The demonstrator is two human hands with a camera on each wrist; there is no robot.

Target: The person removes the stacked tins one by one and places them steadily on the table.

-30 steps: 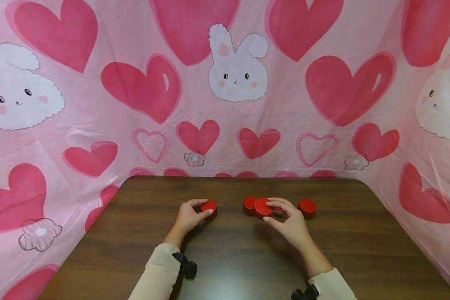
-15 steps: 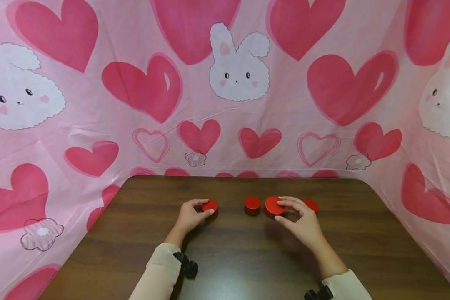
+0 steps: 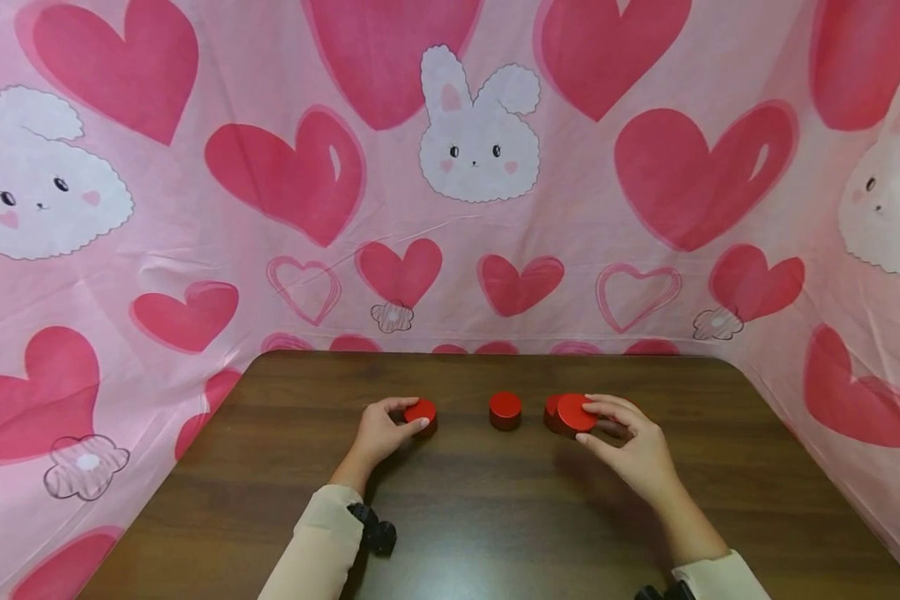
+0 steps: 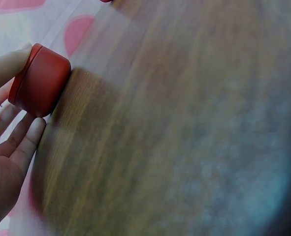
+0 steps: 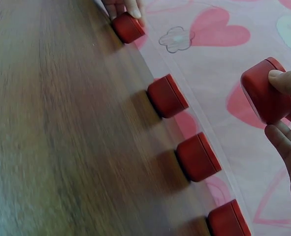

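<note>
My left hand point(image 3: 381, 432) pinches a small round red tin point(image 3: 421, 411) between thumb and fingers. In the left wrist view this lidded tin point(image 4: 43, 81) stands on the table. My right hand point(image 3: 637, 446) grips another red tin point(image 3: 577, 412) by its side, and the right wrist view shows that tin point(image 5: 263, 93) raised off the table. Three more tins stand in a row: one point(image 5: 167, 96) beyond the left hand's tin, a middle one point(image 5: 198, 157), and one point(image 5: 229, 220) cut by the frame edge. In the head view the held tin partly covers the middle one, and my right hand hides the last.
The brown wooden table point(image 3: 450, 500) ends behind the row of tins. A pink cloth point(image 3: 450, 225) with hearts and rabbits hangs at the back and both sides. Black wrist cameras point(image 3: 378, 533) sit at the cream sleeves point(image 3: 311, 542).
My right hand has carried its tin to the right above the row, uncovering the tin left of it and passing in front of those farther right. My left hand has stayed on its tin.
</note>
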